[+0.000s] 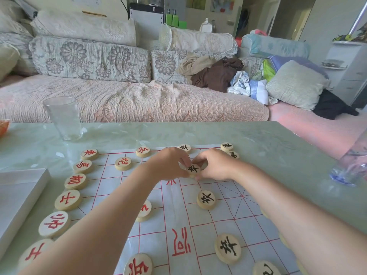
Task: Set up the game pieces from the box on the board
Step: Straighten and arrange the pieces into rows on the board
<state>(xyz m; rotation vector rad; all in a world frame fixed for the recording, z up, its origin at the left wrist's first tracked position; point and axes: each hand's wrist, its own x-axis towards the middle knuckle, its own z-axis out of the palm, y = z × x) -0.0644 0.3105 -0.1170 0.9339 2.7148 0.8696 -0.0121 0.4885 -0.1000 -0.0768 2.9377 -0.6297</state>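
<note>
A white board sheet (176,213) with red grid lines lies on the table. Round wooden discs with red characters, such as one (67,199), run down its left edge; discs with black characters, such as one (206,199), stand on the right half. My left hand (168,163) and my right hand (214,165) meet over the far middle of the board. Both pinch one black-character disc (193,169) with their fingertips, just above the sheet. My forearms hide some discs beneath them.
A white box (17,199) lies at the left table edge. An empty glass (64,118) stands at the back left. A clear bottle (351,165) lies at the right. A sofa with cushions and clothes runs behind the green table (278,147).
</note>
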